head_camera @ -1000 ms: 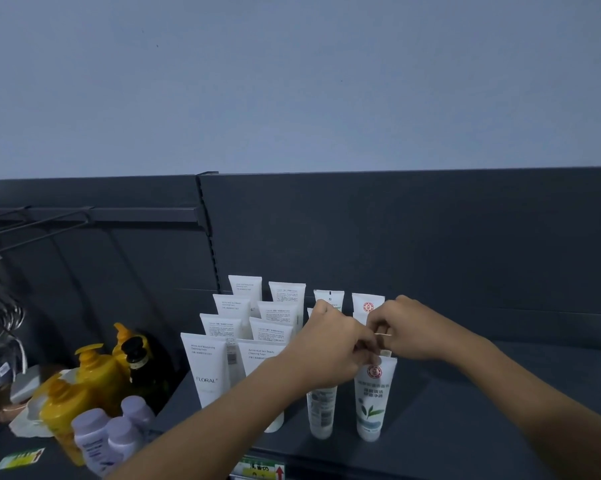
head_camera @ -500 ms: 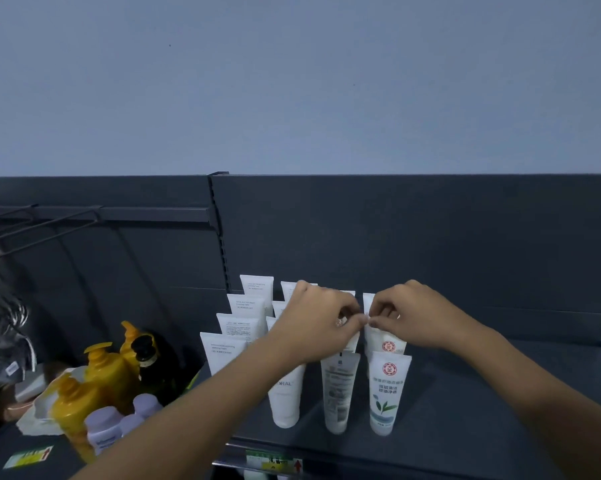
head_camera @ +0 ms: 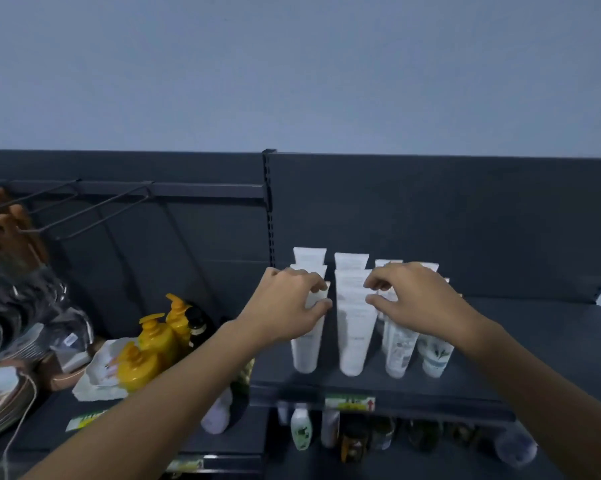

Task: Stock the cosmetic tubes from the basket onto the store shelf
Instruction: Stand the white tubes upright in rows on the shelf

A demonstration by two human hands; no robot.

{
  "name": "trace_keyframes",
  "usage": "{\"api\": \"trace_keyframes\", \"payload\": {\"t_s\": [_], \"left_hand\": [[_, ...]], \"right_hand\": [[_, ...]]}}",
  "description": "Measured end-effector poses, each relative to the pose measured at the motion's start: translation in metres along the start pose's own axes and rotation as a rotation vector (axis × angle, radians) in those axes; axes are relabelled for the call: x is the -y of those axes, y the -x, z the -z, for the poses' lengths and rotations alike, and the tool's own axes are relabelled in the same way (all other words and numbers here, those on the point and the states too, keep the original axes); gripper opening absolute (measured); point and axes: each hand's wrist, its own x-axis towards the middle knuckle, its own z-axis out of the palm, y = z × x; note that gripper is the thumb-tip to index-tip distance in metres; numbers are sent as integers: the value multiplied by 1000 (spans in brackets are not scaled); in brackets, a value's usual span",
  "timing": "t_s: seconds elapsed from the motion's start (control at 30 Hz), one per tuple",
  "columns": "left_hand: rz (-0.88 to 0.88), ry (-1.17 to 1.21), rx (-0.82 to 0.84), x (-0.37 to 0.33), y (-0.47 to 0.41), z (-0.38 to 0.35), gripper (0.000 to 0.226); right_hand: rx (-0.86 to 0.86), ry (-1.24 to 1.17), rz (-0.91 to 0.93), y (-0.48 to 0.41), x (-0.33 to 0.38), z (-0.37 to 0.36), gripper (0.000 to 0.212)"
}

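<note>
Tubes (head_camera: 353, 334): white, standing cap-down on the shelf (head_camera: 499, 358) in four rows running front to back. Long axes upright, crimped ends on top. Block sits at the left end of this bay, just right of the slotted upright (head_camera: 268, 209).

Both hands reach in from the front, level with the crimped ends. Left hand (head_camera: 285, 306) is on the front-left tube (head_camera: 306, 351), fingers curled over its crimp and thumb beneath, pinching it. Right hand (head_camera: 416, 299) hovers at the tops of the third and fourth rows. Its forefinger and thumb (head_camera: 375, 300) are bent, slightly apart, with a tube top between them. Cannot tell if they grip.

Judgement: straightening the rows. Tubes lie directly ahead of and below the fingertips, so any nudge acts high on a tall, narrow thing, and the risk is toppling a neighbour.

Basket not in view.

Surroundings: plain pale wall (head_camera: 292, 81) above a dark back panel (head_camera: 430, 220). Shelf deck to the right of the tubes is dark and matte. Wire hooks (head_camera: 84, 209) up left. Yellow pump bottles (head_camera: 153, 337) in the next bay. Small bottles (head_camera: 300, 429) on the tier below.
</note>
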Motion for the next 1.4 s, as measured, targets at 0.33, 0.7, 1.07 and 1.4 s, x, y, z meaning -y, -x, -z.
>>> {"api": "trace_keyframes", "payload": {"t_s": [0.33, 0.7, 1.07, 1.4], "left_hand": [[-60, 47, 108, 92, 134, -8, 32], [106, 315, 499, 128, 273, -162, 24], [459, 353, 792, 135, 391, -411, 22], [690, 464, 615, 133, 390, -519, 36]], "right_hand": [[-14, -69, 97, 41, 129, -100, 26], [378, -154, -3, 121, 168, -284, 31], [723, 49, -152, 204, 135, -516, 54], [627, 123, -554, 224, 135, -612, 36]]}}
